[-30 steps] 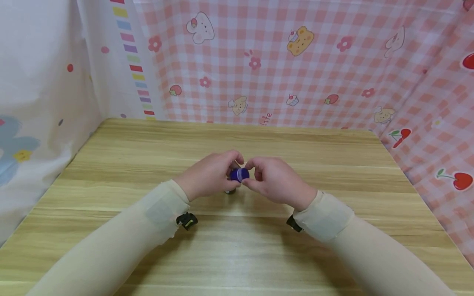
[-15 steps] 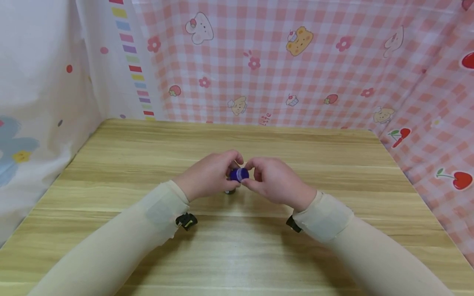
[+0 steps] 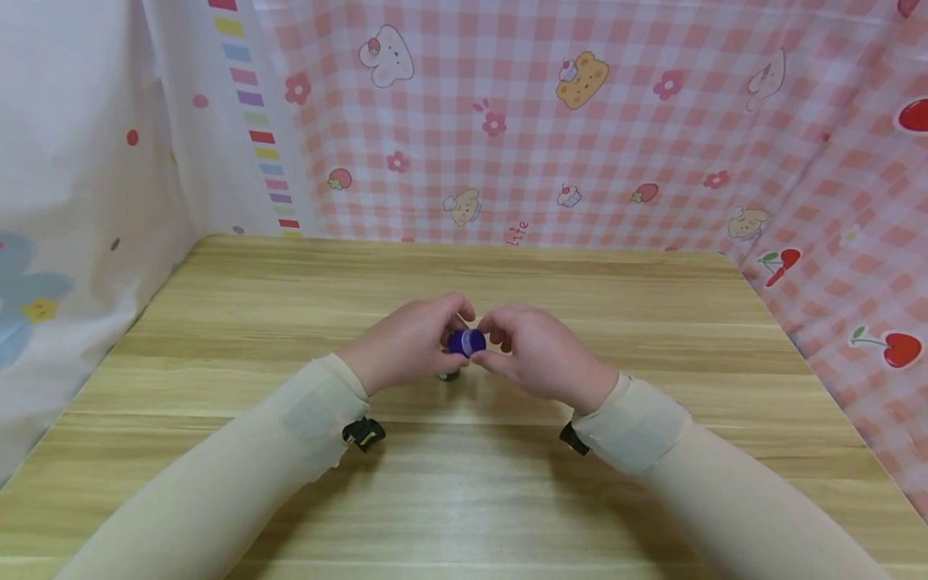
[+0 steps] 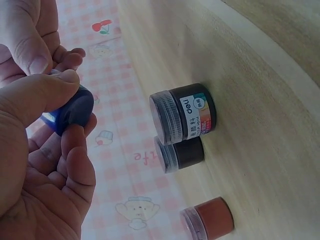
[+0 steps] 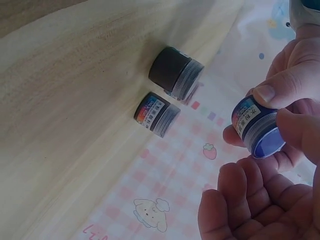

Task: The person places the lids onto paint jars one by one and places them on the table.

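Note:
A small blue paint jar (image 5: 244,120) with a clear-rimmed lid (image 5: 270,144) is held above the table, tilted on its side. My left hand (image 3: 406,342) grips its body between thumb and fingers. From the other side, my right hand (image 3: 544,354) pinches the lid with thumb and forefinger, its remaining fingers loosely curled. Standing below in the left wrist view are a large dark paint jar (image 4: 192,112), a smaller dark jar (image 4: 189,152) and a red-brown jar (image 4: 215,217). In the head view my left hand hides most of these; one dark base (image 3: 450,375) shows beneath it.
The wooden table (image 3: 464,499) has a pink checked cloth (image 3: 507,161) hanging behind it. White cloth (image 3: 80,161) hangs at the left and more checked cloth at the right. Small black devices (image 3: 364,433) are strapped beneath both wrists.
My right hand's fingers have shifted slightly at the lid. The left hand keeps its grip on the jar, and the head view has drifted a little.

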Tool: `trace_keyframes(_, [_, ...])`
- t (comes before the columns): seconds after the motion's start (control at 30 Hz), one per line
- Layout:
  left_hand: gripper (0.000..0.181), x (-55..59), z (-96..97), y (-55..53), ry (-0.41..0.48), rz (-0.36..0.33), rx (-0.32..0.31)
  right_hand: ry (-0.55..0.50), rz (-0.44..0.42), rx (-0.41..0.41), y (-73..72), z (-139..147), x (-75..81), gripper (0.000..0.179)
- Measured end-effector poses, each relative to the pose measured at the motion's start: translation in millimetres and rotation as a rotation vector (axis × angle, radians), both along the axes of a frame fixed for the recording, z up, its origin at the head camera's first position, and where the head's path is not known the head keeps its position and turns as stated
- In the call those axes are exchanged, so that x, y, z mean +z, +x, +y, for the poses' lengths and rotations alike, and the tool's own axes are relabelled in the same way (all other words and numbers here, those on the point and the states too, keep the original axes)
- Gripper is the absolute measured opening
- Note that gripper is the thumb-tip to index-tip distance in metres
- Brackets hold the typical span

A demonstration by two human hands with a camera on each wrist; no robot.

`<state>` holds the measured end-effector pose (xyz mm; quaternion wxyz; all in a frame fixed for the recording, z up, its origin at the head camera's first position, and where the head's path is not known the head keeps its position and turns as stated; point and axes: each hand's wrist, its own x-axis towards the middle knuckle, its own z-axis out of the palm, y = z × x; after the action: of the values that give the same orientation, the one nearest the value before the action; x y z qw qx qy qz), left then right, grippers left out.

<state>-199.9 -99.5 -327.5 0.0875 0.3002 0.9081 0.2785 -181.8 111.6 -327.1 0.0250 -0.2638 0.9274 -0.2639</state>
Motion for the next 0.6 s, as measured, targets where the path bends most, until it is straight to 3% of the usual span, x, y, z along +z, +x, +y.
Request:
trace_keyframes(0.3, [0.046,-0.3,-0.7,0.8,0.003,0.005,-0.002,-0.008,-0.004,0.002,0.2,0.2,0.7,0.029])
trace_keyframes(0.6, [0.049,-0.3,-0.3,0.5,0.004,-0.013,-0.003,-0.014,-0.03,0.015,-0.8,0.0,2.1,0.023])
